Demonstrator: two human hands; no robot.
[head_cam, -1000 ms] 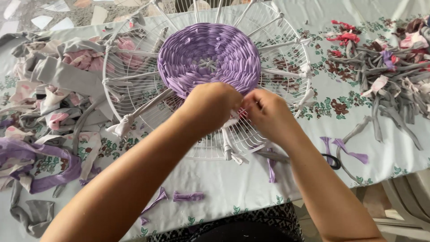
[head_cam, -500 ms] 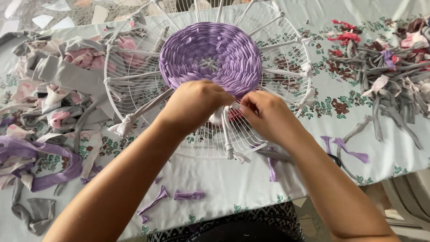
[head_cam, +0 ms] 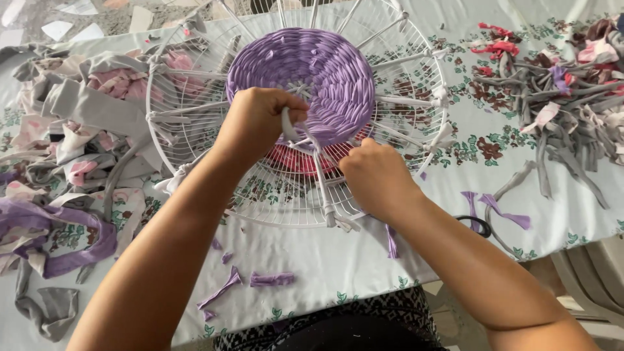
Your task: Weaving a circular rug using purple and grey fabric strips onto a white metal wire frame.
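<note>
1. A round white wire fan guard lies flat on the floral tablecloth at the centre of the frame, with a purple disc of woven fabric strips filling its middle.
2. The left hand is clenched around a white fabric strip at the disc's lower edge.
3. The right hand, just below and to the right, has its fingers curled down among the wire spokes; what they pinch is hidden.
4. The strip looks soft, light and stretchy, so I judge it best gripped close to the weave; the guard seems stiff but light, likely to slide unless steadied at the rim.
5. Grey and pink fabric scraps are heaped at the left, a pile of grey strips at the upper right, and short purple offcuts lie near the bottom edge.
</note>
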